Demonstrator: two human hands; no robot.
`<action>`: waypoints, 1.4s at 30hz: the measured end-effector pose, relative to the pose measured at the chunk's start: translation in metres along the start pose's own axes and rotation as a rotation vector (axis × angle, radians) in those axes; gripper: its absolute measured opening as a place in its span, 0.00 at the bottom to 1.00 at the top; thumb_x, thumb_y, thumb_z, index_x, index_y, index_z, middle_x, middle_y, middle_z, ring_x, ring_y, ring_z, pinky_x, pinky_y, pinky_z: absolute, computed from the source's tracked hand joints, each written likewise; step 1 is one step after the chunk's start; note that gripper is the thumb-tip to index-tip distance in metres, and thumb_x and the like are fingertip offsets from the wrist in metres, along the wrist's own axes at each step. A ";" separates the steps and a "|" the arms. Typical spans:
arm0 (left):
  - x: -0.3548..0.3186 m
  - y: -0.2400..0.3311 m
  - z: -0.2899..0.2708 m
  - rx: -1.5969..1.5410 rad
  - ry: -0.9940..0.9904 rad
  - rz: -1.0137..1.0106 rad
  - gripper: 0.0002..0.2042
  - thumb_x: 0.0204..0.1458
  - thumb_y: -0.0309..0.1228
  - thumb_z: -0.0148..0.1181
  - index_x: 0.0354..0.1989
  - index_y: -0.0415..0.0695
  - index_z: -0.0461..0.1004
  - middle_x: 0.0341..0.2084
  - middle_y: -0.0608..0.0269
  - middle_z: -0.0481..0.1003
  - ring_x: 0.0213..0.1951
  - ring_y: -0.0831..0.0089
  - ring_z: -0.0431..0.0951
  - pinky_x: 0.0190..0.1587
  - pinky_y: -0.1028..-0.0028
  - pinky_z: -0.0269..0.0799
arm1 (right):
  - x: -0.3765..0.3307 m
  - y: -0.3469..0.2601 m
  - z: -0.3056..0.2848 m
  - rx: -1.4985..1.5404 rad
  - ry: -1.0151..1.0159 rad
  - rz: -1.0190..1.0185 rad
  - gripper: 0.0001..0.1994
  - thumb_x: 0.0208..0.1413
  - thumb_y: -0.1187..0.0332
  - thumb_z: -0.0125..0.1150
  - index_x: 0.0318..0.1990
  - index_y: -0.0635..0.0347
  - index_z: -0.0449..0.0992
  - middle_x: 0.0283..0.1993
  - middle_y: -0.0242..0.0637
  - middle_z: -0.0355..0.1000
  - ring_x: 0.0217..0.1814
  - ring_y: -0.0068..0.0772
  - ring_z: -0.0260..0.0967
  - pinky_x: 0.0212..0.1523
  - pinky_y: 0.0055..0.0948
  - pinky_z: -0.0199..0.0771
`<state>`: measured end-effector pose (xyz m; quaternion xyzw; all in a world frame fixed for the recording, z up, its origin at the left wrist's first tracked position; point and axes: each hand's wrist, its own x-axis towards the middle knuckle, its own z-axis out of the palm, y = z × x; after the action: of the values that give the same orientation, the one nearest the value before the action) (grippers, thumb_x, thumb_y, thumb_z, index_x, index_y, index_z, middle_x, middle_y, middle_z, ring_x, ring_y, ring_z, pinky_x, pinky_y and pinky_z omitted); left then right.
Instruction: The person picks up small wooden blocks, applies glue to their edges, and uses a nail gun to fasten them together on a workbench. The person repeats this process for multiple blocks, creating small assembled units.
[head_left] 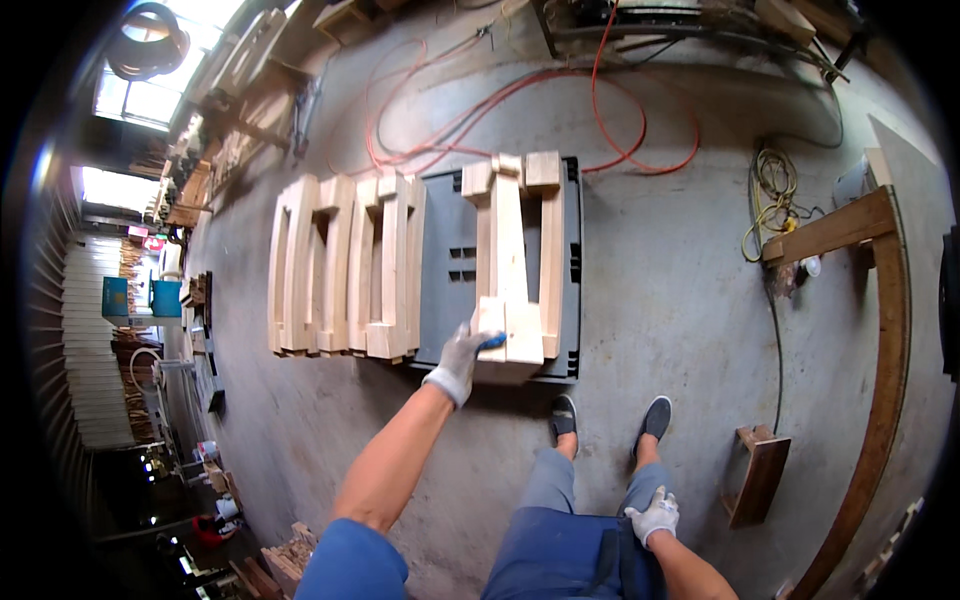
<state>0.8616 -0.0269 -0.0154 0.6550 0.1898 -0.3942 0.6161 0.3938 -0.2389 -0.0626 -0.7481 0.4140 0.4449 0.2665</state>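
My left hand (458,362), in a white glove with blue on the fingers, grips the near end of a pale wooden frame piece (511,240). That piece lies tilted over another wooden frame (550,255) on the right part of a grey plastic pallet (447,230). On the pallet's left side, several similar wooden frames (345,265) stand packed side by side. My right hand (655,516), also gloved, rests on my leg near the knee, its fingers spread and holding nothing. The underside of the left grip is hidden.
Red hoses (500,95) loop across the concrete floor beyond the pallet. To the right are a coiled yellow cable (775,185), a large brown wooden frame (890,300) and a small wooden stand (758,478). More timber (235,125) is stacked at the far left.
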 end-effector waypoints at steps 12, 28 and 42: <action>-0.345 -0.020 0.050 0.200 -0.310 -0.425 0.47 0.48 0.30 0.73 0.77 0.34 0.54 0.67 0.56 0.70 0.66 0.69 0.71 0.69 0.72 0.65 | 0.029 -0.116 -0.033 1.716 -0.734 -0.009 0.38 0.62 0.35 0.61 0.60 0.66 0.74 0.54 0.52 0.79 0.52 0.58 0.78 0.57 0.55 0.79; -0.340 -0.032 0.106 0.596 -0.771 -0.187 0.46 0.49 0.38 0.73 0.76 0.36 0.59 0.64 0.52 0.72 0.63 0.64 0.74 0.66 0.67 0.68 | -0.035 0.018 -0.007 2.258 0.001 0.151 0.33 0.55 0.54 0.79 0.66 0.44 0.68 0.47 0.37 0.76 0.41 0.44 0.78 0.43 0.51 0.83; -0.485 -0.097 0.271 1.271 -0.975 1.354 0.77 0.22 0.56 0.89 0.78 0.31 0.44 0.67 0.34 0.60 0.66 0.38 0.65 0.69 0.49 0.64 | -0.093 0.189 0.039 2.567 -0.050 0.089 0.44 0.55 0.23 0.57 0.68 0.44 0.66 0.67 0.35 0.71 0.65 0.46 0.73 0.64 0.58 0.72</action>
<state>0.4146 -0.1552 0.3034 0.5975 -0.7273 -0.2153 0.2601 0.1904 -0.2704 -0.0044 0.0661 0.5633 -0.2482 0.7853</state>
